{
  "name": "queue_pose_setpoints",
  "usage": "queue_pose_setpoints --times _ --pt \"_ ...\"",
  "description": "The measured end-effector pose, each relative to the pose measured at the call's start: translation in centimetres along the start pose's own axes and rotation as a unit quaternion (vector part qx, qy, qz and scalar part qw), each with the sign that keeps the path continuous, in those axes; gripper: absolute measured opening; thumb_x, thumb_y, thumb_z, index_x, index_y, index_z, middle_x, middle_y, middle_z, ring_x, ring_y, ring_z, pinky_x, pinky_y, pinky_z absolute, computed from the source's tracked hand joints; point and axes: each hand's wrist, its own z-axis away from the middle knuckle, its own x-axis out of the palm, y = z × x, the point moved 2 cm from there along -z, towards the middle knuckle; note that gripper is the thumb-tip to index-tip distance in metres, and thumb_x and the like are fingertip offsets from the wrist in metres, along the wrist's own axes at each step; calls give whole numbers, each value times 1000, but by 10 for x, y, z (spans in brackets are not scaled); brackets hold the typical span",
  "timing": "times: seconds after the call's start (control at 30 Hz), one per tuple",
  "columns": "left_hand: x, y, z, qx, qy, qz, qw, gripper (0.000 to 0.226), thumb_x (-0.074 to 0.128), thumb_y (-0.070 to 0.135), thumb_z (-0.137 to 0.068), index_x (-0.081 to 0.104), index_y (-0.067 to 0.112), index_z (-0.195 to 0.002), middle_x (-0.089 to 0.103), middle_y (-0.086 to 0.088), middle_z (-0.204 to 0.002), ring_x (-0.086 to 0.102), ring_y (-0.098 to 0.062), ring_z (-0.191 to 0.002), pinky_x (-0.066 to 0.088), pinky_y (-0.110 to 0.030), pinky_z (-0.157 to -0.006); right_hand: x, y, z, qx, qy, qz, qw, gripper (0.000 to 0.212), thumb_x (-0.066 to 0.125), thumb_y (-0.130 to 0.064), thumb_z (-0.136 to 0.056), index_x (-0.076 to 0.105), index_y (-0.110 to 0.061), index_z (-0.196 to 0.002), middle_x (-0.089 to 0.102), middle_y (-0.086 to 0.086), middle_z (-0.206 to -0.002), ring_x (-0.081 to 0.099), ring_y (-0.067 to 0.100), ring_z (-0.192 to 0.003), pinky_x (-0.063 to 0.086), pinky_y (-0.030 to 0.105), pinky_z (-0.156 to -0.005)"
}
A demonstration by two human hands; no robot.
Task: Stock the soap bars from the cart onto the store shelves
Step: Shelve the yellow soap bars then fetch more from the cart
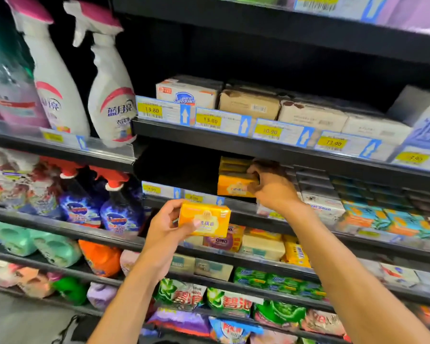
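Yellow soap bar [204, 218], wrapped: light, stiff, likely slick; my left fingers [174, 207] grasp short end, right fingers [255, 175] clasp shelved bar [232, 188]

Soap bar [204, 218]: glossy plastic wrap; shelf [209, 140]: matt blk metal.

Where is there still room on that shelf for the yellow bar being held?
The dark gap left of the yellow soap stack, reaching the shelf's left end, looks bare. Right of the stack, which the right hand grips, boxes crowd together. The left hand holds the bar.
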Motion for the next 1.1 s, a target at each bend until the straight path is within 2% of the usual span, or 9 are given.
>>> queue_pose_setpoints --times 0.27,0.43,0.57,0.67,0.77,0.83,0.93,1.03,1.1 --pt "1 4 -8 5 -20 12 1000 43 74 9 -86 58 16 -126 73 -5 -111 70 -28 -106 54 -38 -84 4 -7 -4 26 7 0 1000 29 65 -35 -93 53 -29 -119 57 4 -131 55 30 -117 39 31 -83" --pt "2 6 -11 7 -27 16 999 47 74 7 -87 55 13 -130 72 -10 -115 69 -31 -109 55 -45 -90 5 -10 -2 19 5 7 1000 49 62 -37 -97 48 -34 -144 51 2 -149 48 30 -132 44 34 -96" --pt "4 7 -8 9 -27 17 999 53 76 16 -82 55 14 -130 72 -9 -115 70 -29 -109 54 -42 -88 3 -14 0 18 -1 28 999 52 62 -39 -97 47 -33 -147 50 2 -150 47 28 -134 44 34 -100" --pt "5 9 -6 12 -30 25 999 52 77 16 -81 56 16 -129 73 -8 -115 69 -29 -110 55 -36 -84 1 -17 10 -19 18 18 999 46 63 -42 -97 55 -33 -142 48 -6 -150 48 23 -133 46 35 -106" --pt "8 13 -5 29 -41 27 998 50 76 14 -80 59 18 -127 73 -8 -114 68 -27 -110 57 -29 -79 -4 -29 37 -117 73 -123 983 28 67 -43 -95 72 -30 -120 63 -10 -132 55 11 -125 43 29 -105" --pt "14 19 -4 48 -54 26 997 50 76 13 -79 60 18 -126 73 -5 -113 68 -23 -109 56 -29 -80 -7 -39 58 -165 16 -196 967 30 74 -41 -90 74 -27 -116 69 -13 -118 61 1 -111 47 22 -95" --pt "26 31 -3 83 -74 -6 994 49 76 11 -82 60 20 -128 72 -4 -115 67 -21 -110 56 -29 -83 -9 -46 71 -186 -58 -212 958 41 83 -36 -82 69 -30 -120 71 -13 -112 65 4 -102 54 24 -85" --pt "33 46 -8 173 -61 -95 978 48 75 15 -89 57 27 -132 67 2 -122 63 -17 -116 54 -24 -89 -19 -44 67 -164 -9 -264 950 38 85 -28 -82 68 -32 -115 71 -13 -106 67 7 -98 56 28 -84" --pt "30 49 -15 253 -18 -200 946 46 70 15 -91 55 27 -134 58 6 -129 57 -14 -123 48 -23 -100 -23 -38 59 -131 43 -273 952 39 85 -28 -81 69 -29 -117 69 -13 -109 66 7 -100 57 32 -89"
